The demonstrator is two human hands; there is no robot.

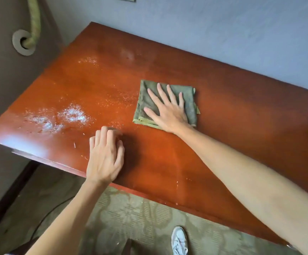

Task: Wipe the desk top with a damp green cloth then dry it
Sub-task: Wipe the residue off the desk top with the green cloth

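You are working at a glossy reddish-brown wooden surface [223, 126] that is running from the upper left of the frame down to the lower right. A green cloth [190, 100], folded into a rough square of soft, nubby fabric, is lying flat just right of the frame's center, its folded layers showing along the lower edge and its sides sitting slightly askew to the surface's edges. Your right hand [168, 111] is pressing down on it, palm flat, fingers straight and spread, pointing toward the upper left; the forearm is stretching in from the lower right corner. Your left hand [104, 155] is resting on the bare wood near the front edge, left of the cloth and apart from it, its fingers curling under loosely and gripping nothing. White powdery specks [74, 115] are lying scattered across the left part of the surface. Patterned olive carpet [140, 218] is showing below, with a white shoe [179, 240] at the bottom edge.
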